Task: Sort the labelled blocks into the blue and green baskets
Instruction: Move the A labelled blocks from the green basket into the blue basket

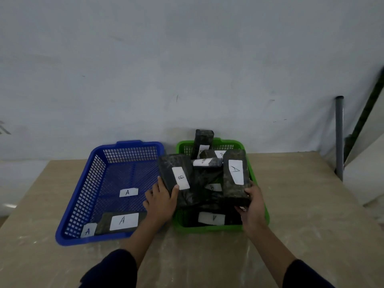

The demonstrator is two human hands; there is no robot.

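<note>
While the fingers (175, 187) of my left hand (161, 201) curl round the near end of the B block (176, 175), my right hand (254, 201) grips the A block (235, 176) likewise. Both blocks are lifted above the pile in the green basket (259, 204) at the counter's (311, 215) far edge. I should carry A leftward, clear of both rims, into the blue basket (83, 194), label up beside the A blocks there, and set B back into green.
</note>
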